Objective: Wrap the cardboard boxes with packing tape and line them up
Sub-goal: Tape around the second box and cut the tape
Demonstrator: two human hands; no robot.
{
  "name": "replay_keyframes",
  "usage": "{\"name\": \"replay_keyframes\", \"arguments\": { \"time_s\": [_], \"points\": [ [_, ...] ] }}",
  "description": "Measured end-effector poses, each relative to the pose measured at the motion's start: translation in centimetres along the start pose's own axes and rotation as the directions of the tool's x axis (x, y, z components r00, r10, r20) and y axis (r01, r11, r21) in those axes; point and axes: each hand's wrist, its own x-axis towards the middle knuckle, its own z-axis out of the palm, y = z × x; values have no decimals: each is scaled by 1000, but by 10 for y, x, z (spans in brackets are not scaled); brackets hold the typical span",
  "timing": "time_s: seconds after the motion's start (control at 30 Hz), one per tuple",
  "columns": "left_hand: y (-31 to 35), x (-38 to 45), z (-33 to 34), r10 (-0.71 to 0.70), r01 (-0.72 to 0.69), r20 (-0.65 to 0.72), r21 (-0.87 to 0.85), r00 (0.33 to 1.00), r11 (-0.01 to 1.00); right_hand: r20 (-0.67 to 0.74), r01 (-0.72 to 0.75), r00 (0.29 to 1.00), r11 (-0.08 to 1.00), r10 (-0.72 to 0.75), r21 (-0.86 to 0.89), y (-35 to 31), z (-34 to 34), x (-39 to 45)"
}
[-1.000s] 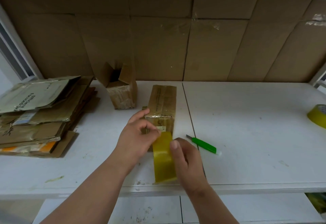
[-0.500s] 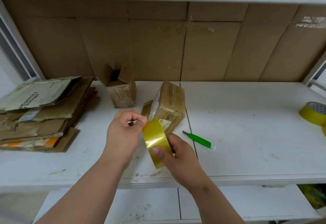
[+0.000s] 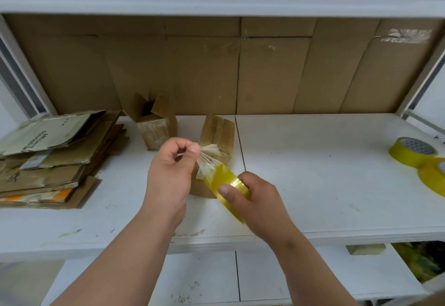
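hands work near the counter's front edge: left hand [image 3: 172, 168] pinches the tape end [image 3: 206, 159], right hand [image 3: 258, 199] grips the tape roll [image 3: 227, 183] before the box [image 3: 218, 134].

Place: packing or storeroom bay
Evidence: white shelving [image 3: 313, 185]; flattened cartons [image 3: 53, 161] at 9 o'clock; tape rolls [image 3: 414, 153] at 3 o'clock
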Motion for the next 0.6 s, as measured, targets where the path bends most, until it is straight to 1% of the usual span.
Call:
{"name": "replay_keyframes", "arguments": {
  "time_s": [0.07, 0.17, 0.2, 0.27, 0.33, 0.37, 0.47, 0.6],
  "points": [
    [3, -1, 6, 2, -1, 23, -29, 1000, 1000, -41, -43, 998, 998, 45, 40, 2, -11, 1],
    [5, 0, 14, -56, 56, 1, -103, 998, 993, -29, -47, 998, 995, 50, 93, 1, -29, 2],
    [5, 2, 16, -98, 93, -24, -154, 995, 984, -5, -32, 999, 991, 32, 128, 1, -35, 1],
    [3, 8, 16, -181, 160, -63, -256, 981, 953, 75, -6, 997, 964, -15, 267, 1, -47, 0],
    [1, 12, 16, -197, 170, -77, -267, 977, 949, 141, 1, 988, 924, -60, 383, 4, -56, -1],
    [-1, 14, 16, -177, 153, -75, -253, 981, 955, 155, 2, 985, 915, -71, 405, 6, -59, 0],
    [-5, 19, 15, -102, 92, -36, -218, 994, 972, 139, 7, 988, 919, -67, 393, 11, -66, 7],
    [-2, 32, 13, -113, 109, -13, -177, 994, 978, 123, 31, 990, 944, -75, 328, 8, -70, 19]
  ]
}}
